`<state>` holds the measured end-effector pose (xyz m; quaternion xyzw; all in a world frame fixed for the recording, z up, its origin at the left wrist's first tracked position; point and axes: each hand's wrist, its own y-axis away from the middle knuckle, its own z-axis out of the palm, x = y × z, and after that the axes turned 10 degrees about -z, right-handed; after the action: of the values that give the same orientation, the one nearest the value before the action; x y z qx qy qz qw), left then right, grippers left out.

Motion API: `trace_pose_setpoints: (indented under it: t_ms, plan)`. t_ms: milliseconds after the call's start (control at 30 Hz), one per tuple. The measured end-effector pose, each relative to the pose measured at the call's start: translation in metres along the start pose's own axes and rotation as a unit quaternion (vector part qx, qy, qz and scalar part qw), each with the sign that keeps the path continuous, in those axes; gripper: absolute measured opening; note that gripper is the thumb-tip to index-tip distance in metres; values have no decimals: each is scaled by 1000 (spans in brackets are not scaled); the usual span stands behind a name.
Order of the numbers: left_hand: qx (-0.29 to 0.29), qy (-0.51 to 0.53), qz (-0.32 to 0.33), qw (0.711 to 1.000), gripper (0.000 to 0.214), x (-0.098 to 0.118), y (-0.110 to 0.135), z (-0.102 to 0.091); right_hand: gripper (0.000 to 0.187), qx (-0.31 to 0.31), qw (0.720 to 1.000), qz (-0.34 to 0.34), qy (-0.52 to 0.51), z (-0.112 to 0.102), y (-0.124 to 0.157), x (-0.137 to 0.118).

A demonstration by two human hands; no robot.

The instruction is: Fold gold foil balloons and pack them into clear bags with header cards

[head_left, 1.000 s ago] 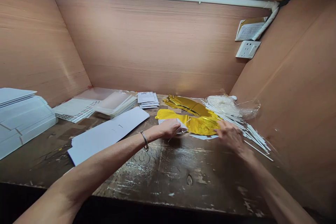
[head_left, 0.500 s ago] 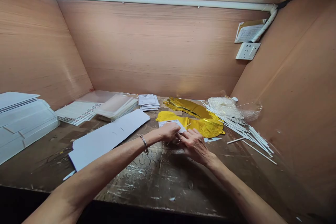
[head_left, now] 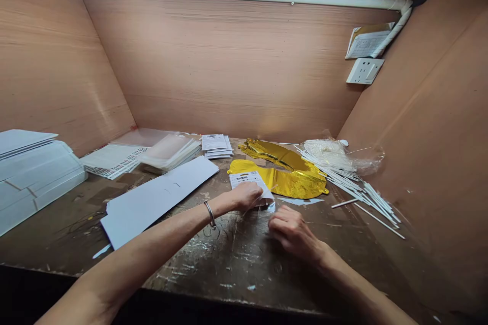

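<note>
At the near edge of the gold foil shape [head_left: 301, 185], overlapping it, the printed packet [head_left: 241, 178] is clamped at its near end by the left hand [head_left: 247, 196]; it is judged light, thin, easily creased and slippery along its glossy film, best gripped by the flat, card-like edges. Just beside it, the right hand [head_left: 292, 228] is held with fingers curled, whether around anything cannot be told, while loose white sticks [head_left: 375, 203] are scattered farther right and white sheets [head_left: 156, 198] are laid to the left.
</note>
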<state>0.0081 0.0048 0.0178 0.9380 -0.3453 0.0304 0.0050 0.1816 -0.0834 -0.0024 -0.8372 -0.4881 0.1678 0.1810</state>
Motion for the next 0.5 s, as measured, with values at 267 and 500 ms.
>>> trace_pose_setpoints:
  t_ms: [267,500]
  plan:
    - [7,12,9,1000,59,2,4,1,19,19,983,65,172,-53,46,23]
    - [-37,-47,-5,998,22,8,3,-5,23,-120,960,-81,241,20,-24,11]
